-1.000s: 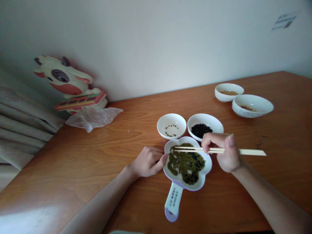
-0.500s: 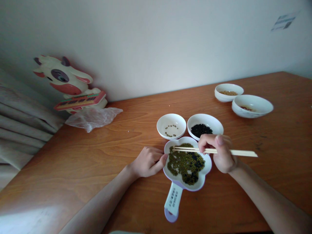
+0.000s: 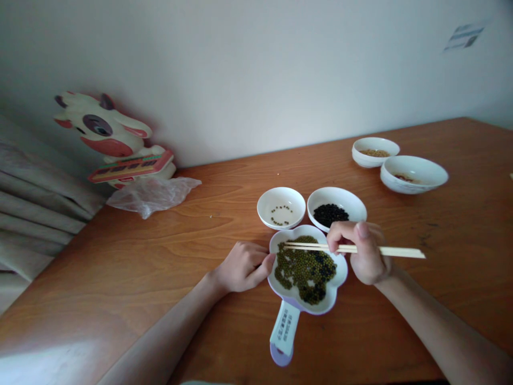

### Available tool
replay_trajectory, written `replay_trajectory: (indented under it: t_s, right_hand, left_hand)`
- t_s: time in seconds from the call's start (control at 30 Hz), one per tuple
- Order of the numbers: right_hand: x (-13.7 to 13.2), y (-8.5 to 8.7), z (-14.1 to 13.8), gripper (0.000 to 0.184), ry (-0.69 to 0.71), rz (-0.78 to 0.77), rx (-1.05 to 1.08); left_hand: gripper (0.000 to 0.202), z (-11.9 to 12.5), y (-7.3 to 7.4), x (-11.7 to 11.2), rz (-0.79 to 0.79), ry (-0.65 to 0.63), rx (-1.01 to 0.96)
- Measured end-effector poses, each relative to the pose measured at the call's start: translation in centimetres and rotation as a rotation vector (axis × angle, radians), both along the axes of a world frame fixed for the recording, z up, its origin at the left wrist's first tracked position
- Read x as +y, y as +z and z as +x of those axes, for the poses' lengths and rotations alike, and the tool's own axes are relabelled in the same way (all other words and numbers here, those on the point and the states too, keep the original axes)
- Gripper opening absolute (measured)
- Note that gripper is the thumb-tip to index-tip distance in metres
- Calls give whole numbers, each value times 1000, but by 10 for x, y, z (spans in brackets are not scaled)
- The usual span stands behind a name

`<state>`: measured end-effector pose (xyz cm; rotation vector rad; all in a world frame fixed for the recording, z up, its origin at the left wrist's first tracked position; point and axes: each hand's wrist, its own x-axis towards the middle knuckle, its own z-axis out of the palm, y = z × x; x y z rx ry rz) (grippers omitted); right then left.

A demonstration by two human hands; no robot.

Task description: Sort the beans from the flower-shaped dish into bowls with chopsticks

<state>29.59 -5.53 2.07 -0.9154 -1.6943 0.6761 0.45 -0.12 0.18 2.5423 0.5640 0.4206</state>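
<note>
A flower-shaped white dish with a purple handle sits in front of me, holding green beans mixed with a few black ones. My left hand rests curled on the table, its thumb pressed against the dish's left rim. My right hand is closed on a pair of wooden chopsticks, whose tips lie level over the beans at the dish's left side. Just beyond stand a small white bowl with a few green beans and a white bowl of black beans.
Two more white bowls stand at the far right of the wooden table. A cartoon cow toy and a crumpled clear plastic bag lie at the back left by the wall. A curtain hangs at left.
My right hand has slid a little to the left along the chopsticks. The left hand and the dish have stayed put.
</note>
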Motion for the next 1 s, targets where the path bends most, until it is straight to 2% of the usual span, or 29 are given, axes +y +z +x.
replay_trajectory:
  t_s: [0.13,0.3,0.53,0.8,1.0]
  right_hand:
    - [-2,-1,-1,69,-42,77,84]
    - [-5,9,-3,70,-140,169,285]
    - [-1,15,3,71,-270,174,446]
    - [1,17,0,67,-253,100,476]
    - [-3,16,0,73,-104,-22,346]
  left_hand:
    - [44,0,0,0,0,2,8]
    - [44,0,-1,0,6,9,14]
    - [44,0,0,0,18,5,9]
    - [45,0,0,0,19,11,7]
    - [45,0,-1,0,3,0,5]
